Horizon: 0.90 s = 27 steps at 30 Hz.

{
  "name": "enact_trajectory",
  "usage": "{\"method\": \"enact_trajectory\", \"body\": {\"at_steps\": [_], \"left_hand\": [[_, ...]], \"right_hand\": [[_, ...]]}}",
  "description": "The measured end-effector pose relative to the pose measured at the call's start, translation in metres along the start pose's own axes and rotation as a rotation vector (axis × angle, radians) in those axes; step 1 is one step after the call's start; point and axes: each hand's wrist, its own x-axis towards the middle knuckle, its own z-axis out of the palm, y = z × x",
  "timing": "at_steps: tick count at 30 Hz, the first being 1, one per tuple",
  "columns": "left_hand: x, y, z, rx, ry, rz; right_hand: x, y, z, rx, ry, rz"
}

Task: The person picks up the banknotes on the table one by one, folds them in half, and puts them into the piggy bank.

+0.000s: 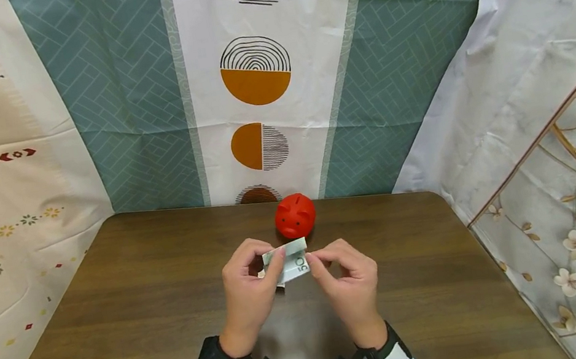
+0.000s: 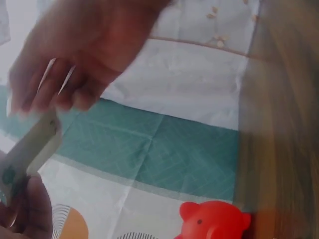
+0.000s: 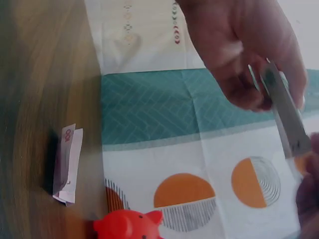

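A folded green-and-white banknote (image 1: pixel 294 265) marked 50 is held above the table in front of a red piggy bank (image 1: pixel 295 216). My left hand (image 1: pixel 251 290) grips its left part, thumb on top. At its right edge, my right hand (image 1: pixel 349 282) pinches the note between thumb and index finger. In the left wrist view the right hand (image 2: pixel 94 50) is blurred over the note's end. A second folded banknote (image 3: pixel 67 167), pinkish and marked 100, lies on the table in the right wrist view. From the head it is mostly hidden beneath the hands.
The brown wooden table (image 1: pixel 142 288) reaches back to a green-and-white patterned cloth (image 1: pixel 137 103). A cream cloth (image 1: pixel 3 216) hangs at the left and a white floral one (image 1: pixel 559 164) at the right. Both wrists wear black straps with small cameras.
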Motion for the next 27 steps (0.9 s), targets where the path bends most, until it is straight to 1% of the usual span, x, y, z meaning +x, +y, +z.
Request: {"method": "enact_trajectory", "body": {"at_steps": [1, 3, 5, 6, 7, 9, 10, 12, 13, 15, 16, 17, 18, 20, 23, 25, 27], "left_hand": [[-0.001, -0.001, 0.001, 0.009, 0.002, 0.027], [-0.003, -0.003, 0.004, 0.03, -0.029, 0.099], [-0.004, -0.004, 0.006, 0.045, -0.095, 0.159], [-0.004, -0.004, 0.006, 0.054, -0.131, 0.186], [-0.004, -0.005, 0.007, 0.062, -0.166, 0.209], [-0.004, -0.005, 0.007, 0.065, -0.202, 0.24], [-0.004, -0.005, 0.007, 0.061, -0.206, 0.252], [-0.003, -0.005, 0.007, 0.051, -0.172, 0.26], [-0.003, -0.005, 0.006, 0.043, -0.142, 0.254], [-0.002, -0.004, 0.003, 0.021, -0.083, 0.213], [-0.001, -0.003, 0.002, 0.007, -0.066, 0.185], [-0.001, -0.002, 0.0, -0.014, -0.065, 0.15], [0.0, -0.002, -0.003, -0.036, -0.079, 0.11], [0.001, 0.0, -0.006, -0.075, -0.136, 0.036], [0.001, 0.002, -0.009, -0.094, -0.221, -0.043], [0.001, 0.002, -0.009, -0.098, -0.252, -0.063], [0.001, 0.003, -0.008, -0.092, -0.263, -0.071]], "right_hand": [[0.0, 0.0, 0.001, -0.008, -0.035, -0.005], [-0.002, -0.002, 0.002, -0.028, -0.122, 0.021], [-0.002, -0.002, 0.002, -0.027, -0.174, 0.082], [-0.003, -0.003, 0.001, -0.017, -0.184, 0.121], [-0.003, -0.003, 0.001, -0.004, -0.181, 0.153], [-0.002, -0.003, -0.001, 0.023, -0.153, 0.218], [-0.001, -0.003, -0.002, 0.032, -0.131, 0.248], [0.001, -0.002, -0.004, 0.03, -0.092, 0.293], [0.002, -0.001, -0.005, 0.025, -0.079, 0.308], [0.003, -0.001, -0.007, 0.012, -0.069, 0.335], [0.004, -0.001, -0.008, 0.01, -0.078, 0.34], [0.004, 0.0, -0.009, 0.013, -0.098, 0.344], [0.005, 0.0, -0.01, 0.016, -0.124, 0.347], [0.005, 0.0, -0.012, 0.037, -0.185, 0.339], [0.005, -0.001, -0.013, 0.063, -0.23, 0.343], [0.005, -0.002, -0.014, 0.074, -0.232, 0.344], [0.005, -0.002, -0.014, 0.076, -0.221, 0.343]]}}
